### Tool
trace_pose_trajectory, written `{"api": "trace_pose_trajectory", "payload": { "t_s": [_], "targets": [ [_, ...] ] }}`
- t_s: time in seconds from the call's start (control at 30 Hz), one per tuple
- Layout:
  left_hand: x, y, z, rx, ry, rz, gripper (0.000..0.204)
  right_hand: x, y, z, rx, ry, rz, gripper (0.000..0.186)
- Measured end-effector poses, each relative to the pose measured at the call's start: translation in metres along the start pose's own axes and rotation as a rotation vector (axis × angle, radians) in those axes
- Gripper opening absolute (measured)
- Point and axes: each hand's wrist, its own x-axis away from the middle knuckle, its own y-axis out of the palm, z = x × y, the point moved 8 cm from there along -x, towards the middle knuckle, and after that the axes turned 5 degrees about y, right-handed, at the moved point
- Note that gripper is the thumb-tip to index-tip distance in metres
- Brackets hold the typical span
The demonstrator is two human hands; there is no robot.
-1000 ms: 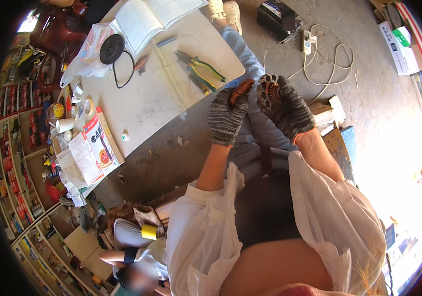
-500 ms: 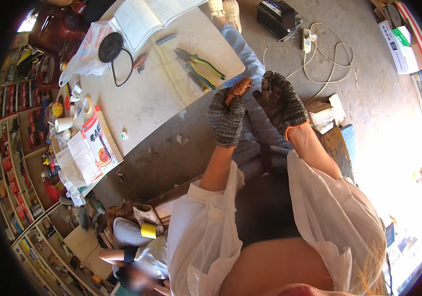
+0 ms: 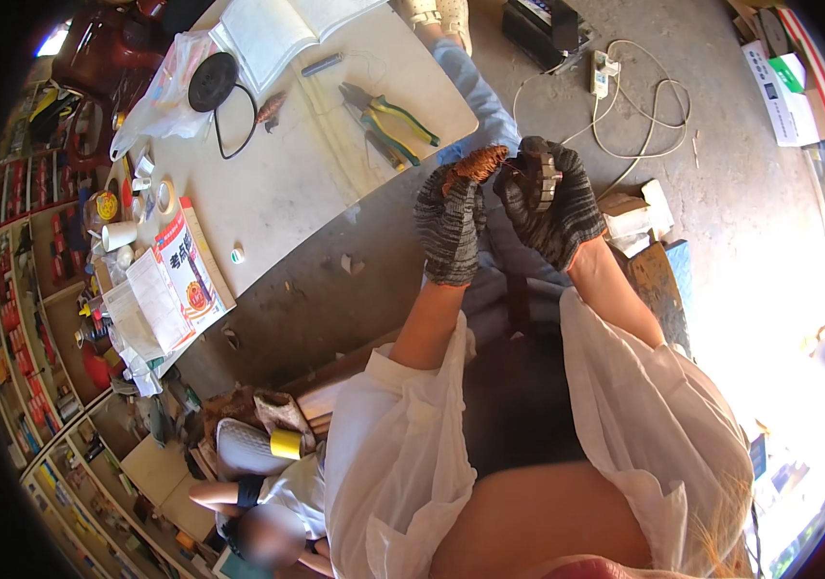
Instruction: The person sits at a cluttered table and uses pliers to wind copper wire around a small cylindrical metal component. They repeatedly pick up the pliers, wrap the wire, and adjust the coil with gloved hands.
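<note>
Both gloved hands, left hand (image 3: 449,224) gripping copper coil (image 3: 475,164), hover just off table edge (image 3: 403,174).

Gloved left hand (image 3: 449,220) gripping copper coil bundle (image 3: 475,165), gloved right hand (image 3: 550,201) clutching metal part (image 3: 546,179), pliers (image 3: 388,114) on table (image 3: 277,193)

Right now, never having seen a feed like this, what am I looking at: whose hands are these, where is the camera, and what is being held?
The view comes from a fisheye camera worn on a person's head, looking down, so straight edges bend. No machine: two gloved hands. The left hand grips a coppery wound coil; the right hand holds a dark metal part beside it. On the white table lie green-handled pliers, an open book and a black disc with a cord. Another person sits lower left.
</note>
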Motion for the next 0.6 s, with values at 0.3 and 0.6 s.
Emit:
{"api": "trace_pose_trajectory", "payload": {
  "t_s": [0.3,0.6],
  "targets": [
    [0.010,0.009,-0.010,0.502,-0.257,-0.050,0.023,0.009,0.036,-0.012,0.906,-0.341,-0.175,0.008],
    [0.015,0.011,0.003,0.776,-0.504,-0.078,0.027,0.019,0.037,0.008,-0.275,0.086,-0.089,0.019]
  ]
}}
